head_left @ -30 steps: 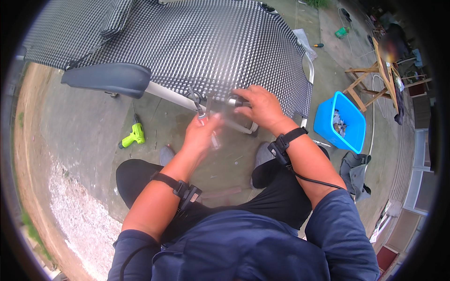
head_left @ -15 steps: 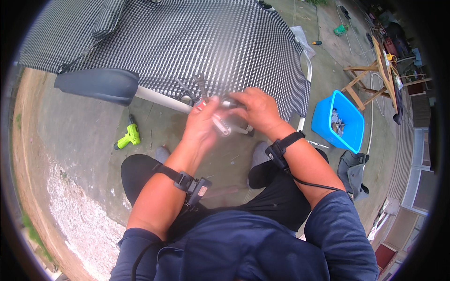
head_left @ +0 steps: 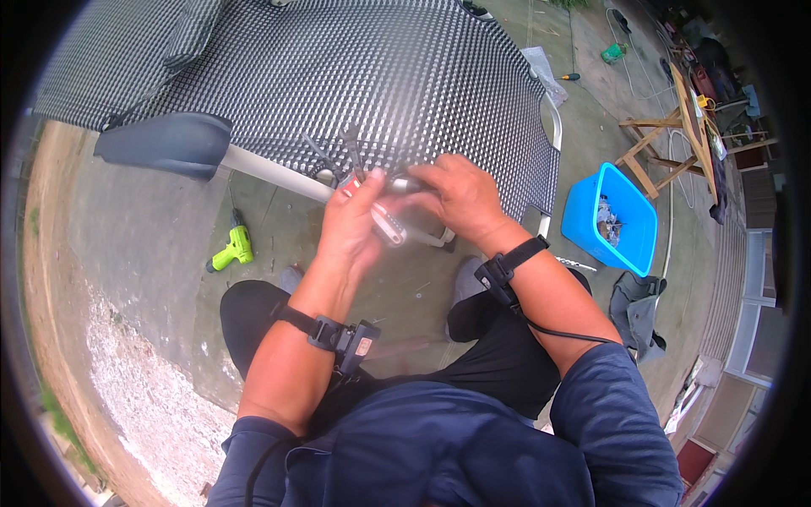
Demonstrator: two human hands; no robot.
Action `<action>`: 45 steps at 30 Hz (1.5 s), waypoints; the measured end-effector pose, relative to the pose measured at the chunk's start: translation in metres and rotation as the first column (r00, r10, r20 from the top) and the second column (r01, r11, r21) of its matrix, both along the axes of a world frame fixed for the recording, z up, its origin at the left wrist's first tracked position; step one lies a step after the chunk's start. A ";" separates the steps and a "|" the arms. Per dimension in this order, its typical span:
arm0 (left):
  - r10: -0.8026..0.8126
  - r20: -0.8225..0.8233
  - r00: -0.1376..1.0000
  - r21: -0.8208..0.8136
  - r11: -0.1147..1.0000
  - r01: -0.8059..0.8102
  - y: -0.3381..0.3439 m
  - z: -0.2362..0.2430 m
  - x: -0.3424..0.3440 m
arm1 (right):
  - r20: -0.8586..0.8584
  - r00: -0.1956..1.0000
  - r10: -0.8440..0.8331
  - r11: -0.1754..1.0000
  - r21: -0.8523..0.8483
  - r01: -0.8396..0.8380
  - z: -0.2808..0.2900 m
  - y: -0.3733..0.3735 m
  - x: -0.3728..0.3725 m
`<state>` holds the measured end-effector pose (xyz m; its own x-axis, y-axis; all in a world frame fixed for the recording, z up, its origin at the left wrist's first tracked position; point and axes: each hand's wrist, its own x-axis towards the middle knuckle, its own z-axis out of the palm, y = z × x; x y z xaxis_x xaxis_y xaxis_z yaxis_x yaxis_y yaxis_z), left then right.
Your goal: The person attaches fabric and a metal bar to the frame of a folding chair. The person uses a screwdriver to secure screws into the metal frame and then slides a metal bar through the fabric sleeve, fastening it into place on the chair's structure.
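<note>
Because the wrench [head_left: 354,152] appears rigid and fairly light, hold it mid-handle; the left hand [head_left: 345,224] wraps it at the mesh lounger's [head_left: 338,76] six-o'clock edge — the right hand [head_left: 467,198], at three o'clock, has an indeterminable, blurred grip.

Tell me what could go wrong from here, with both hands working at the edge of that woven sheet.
The wrench-like tool gripped in the left hand overlaps the woven sheet in this view; if it slips, it might scuff the weave. The right hand is close by, so its fingers could get knocked. The green drill lies near the left shoe and might be kicked.
</note>
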<state>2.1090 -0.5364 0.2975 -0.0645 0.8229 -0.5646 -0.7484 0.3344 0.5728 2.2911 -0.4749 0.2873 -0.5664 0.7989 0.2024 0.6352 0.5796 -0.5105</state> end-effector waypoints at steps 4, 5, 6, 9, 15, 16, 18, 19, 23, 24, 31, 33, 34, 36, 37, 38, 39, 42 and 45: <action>0.007 -0.034 0.999 0.043 0.999 -0.005 0.008 0.019 -0.005 | -0.028 0.999 -0.017 0.999 0.026 0.017 0.007 0.005 -0.008; 0.007 -0.060 0.998 0.053 0.999 -0.004 0.007 0.018 -0.008 | -0.033 0.999 -0.022 0.999 0.027 0.023 0.011 0.004 -0.012; 0.007 -0.086 0.996 0.063 0.998 -0.002 0.005 0.016 -0.012 | -0.036 0.999 -0.036 0.999 0.036 0.037 0.015 0.003 -0.015; 0.001 -0.135 0.991 0.094 0.995 0.012 0.002 0.027 -0.017 | -0.039 0.996 -0.077 0.995 0.056 0.079 0.026 -0.003 -0.022; -0.021 -0.153 0.988 0.118 0.992 0.039 0.008 0.048 -0.025 | -0.062 0.993 -0.100 0.991 0.080 0.105 0.046 -0.009 -0.032; -0.019 -0.164 0.986 0.102 0.994 0.036 0.012 0.052 -0.028 | -0.059 0.993 -0.100 0.991 0.082 0.104 0.049 -0.005 -0.035; -0.015 -0.214 0.977 0.127 0.991 0.043 0.019 0.057 -0.034 | -0.079 0.991 -0.107 0.990 0.087 0.114 0.050 0.002 -0.040; -0.013 -0.239 0.971 0.138 0.989 0.048 0.022 0.058 -0.036 | -0.091 0.989 -0.118 0.987 0.102 0.128 0.050 0.004 -0.044; 0.028 -0.326 0.945 0.179 0.983 0.033 0.032 0.061 -0.043 | -0.129 0.978 -0.165 0.970 0.159 0.185 0.050 0.010 -0.058; 0.027 -0.339 0.941 0.182 0.983 0.038 0.034 0.063 -0.043 | -0.134 0.975 -0.178 0.964 0.174 0.200 0.050 0.011 -0.060; 0.078 -0.363 0.929 0.214 0.977 0.001 0.033 0.057 -0.036 | -0.180 0.968 -0.175 0.952 0.222 0.213 0.042 0.012 -0.056; 0.095 -0.372 0.924 0.208 0.978 -0.017 0.028 0.053 -0.032 | -0.207 0.964 -0.165 0.952 0.221 0.211 0.037 0.009 -0.053; 0.103 -0.376 0.921 0.205 0.978 -0.026 0.026 0.051 -0.030 | -0.212 0.965 -0.155 0.958 0.207 0.199 0.035 0.007 -0.051; 0.123 -0.381 0.916 0.193 0.980 -0.052 0.020 0.050 -0.023 | -0.221 0.966 -0.136 0.967 0.181 0.178 0.031 0.003 -0.043; 0.133 -0.383 0.914 0.187 0.980 -0.065 0.018 0.050 -0.020 | -0.231 0.964 -0.133 0.970 0.169 0.175 0.027 0.002 -0.041; 0.132 -0.379 0.916 0.182 0.981 -0.066 0.015 0.050 -0.016 | -0.241 0.962 -0.130 0.973 0.157 0.171 0.024 0.000 -0.038; 0.130 -0.376 0.918 0.177 0.982 -0.067 0.013 0.049 -0.013 | -0.251 0.960 -0.127 0.975 0.145 0.167 0.021 -0.002 -0.034; 0.131 -0.382 0.915 0.166 0.984 -0.071 0.010 0.045 -0.006 | -0.254 0.961 -0.111 0.980 0.133 0.148 0.022 -0.002 -0.025; 0.121 -0.385 0.915 0.146 0.987 -0.069 0.014 0.045 0.003 | -0.237 0.965 -0.111 0.984 0.107 0.140 0.021 0.001 -0.014</action>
<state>2.1120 -0.5220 0.3427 -0.3400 0.8648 -0.3696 -0.4798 0.1785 0.8590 2.2773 -0.4738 0.3084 -0.3903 0.8221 0.4146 0.5813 0.5692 -0.5815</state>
